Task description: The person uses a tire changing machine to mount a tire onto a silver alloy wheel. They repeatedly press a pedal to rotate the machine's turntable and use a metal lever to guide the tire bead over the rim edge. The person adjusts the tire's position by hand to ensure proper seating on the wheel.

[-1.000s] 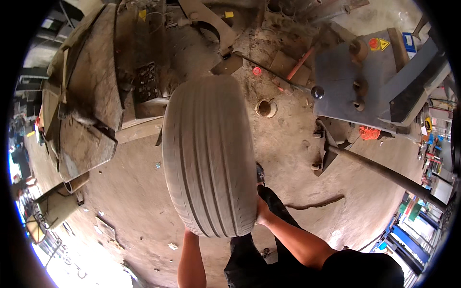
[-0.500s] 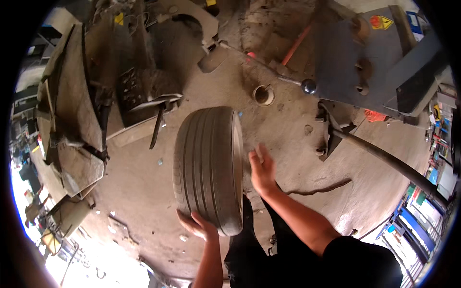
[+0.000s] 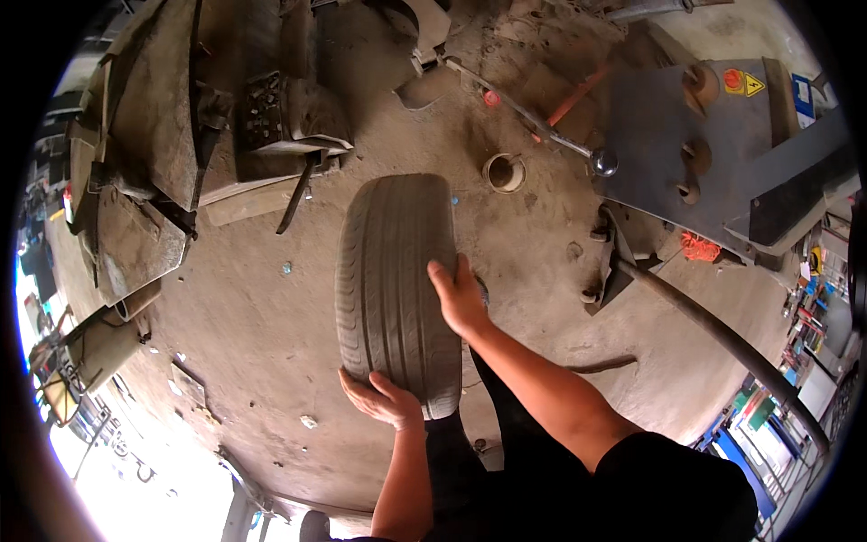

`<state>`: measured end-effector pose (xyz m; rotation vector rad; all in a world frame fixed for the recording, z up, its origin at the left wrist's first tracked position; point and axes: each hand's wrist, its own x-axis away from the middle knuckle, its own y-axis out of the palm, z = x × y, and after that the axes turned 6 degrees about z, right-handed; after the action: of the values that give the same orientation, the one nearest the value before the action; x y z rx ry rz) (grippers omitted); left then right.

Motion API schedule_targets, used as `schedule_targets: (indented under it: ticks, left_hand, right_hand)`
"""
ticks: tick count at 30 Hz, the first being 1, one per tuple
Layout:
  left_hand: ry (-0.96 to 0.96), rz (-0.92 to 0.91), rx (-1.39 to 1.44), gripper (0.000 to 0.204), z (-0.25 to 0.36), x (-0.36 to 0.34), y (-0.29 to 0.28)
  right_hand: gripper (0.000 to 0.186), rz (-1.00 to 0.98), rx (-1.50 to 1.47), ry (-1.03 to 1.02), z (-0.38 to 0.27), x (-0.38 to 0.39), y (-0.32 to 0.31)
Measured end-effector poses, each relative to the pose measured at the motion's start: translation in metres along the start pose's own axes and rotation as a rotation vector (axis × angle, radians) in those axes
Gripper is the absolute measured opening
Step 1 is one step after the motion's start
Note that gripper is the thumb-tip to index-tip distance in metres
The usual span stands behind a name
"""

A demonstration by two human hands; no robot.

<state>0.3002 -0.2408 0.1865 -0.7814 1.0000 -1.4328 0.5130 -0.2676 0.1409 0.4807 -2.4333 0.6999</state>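
A worn car tyre (image 3: pixel 393 226) stands on edge in front of me, its ribbed tread facing up at the camera. My left hand (image 3: pixel 384 397) grips its lower left part, fingers bent against the tread. My right hand (image 3: pixel 459 298) holds the tyre at its right side, thumb and fingers on the tread edge. Beneath the tyre and my hands are my legs in dark trousers (image 3: pixel 452 452), partly hidden.
Stacked rusty metal parts (image 3: pixel 153 154) lie left; a grey machine (image 3: pixel 655 135) with warning sticker stands right. Beyond the tyre are a small bucket (image 3: pixel 504 172) and steel rod (image 3: pixel 533 117). A long pipe (image 3: pixel 713 334) slants along the right, near orange cord (image 3: pixel 700 246).
The tyre looks smaller, its top end nearer me than a second ago. My right hand left it, blurred in the air half a second ago, and is back on it higher up.
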Motion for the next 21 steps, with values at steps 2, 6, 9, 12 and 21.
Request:
schedule_targets:
  ticks: [2, 6, 9, 12, 21]
  left_hand:
    - [-0.075, 0.024, -0.017, 0.072, -0.013, 0.013, -0.004]
    - [-0.324, 0.045, 0.009, 0.078, -0.001, 0.042, 0.0]
    - [-0.338, 0.037, -0.049, 0.082, 0.009, 0.047, 0.009]
    - [-0.233, 0.039, -0.089, 0.085, 0.019, 0.034, 0.01]
    - [-0.014, -0.051, -0.16, 0.089, 0.079, -0.024, 0.029]
  right_hand:
    - [0.095, -0.234, -0.04, -0.014, -0.005, 0.004, 0.0]
    - [0.077, -0.364, 0.027, -0.109, -0.033, -0.01, 0.01]
    - [0.059, -0.235, 0.398, -0.511, -0.066, -0.025, -0.01]
    - [0.039, 0.216, 0.558, -0.936, -0.128, -0.051, -0.093]
    - [0.049, 0.392, 1.222, -0.919, -0.156, -0.184, -0.25]
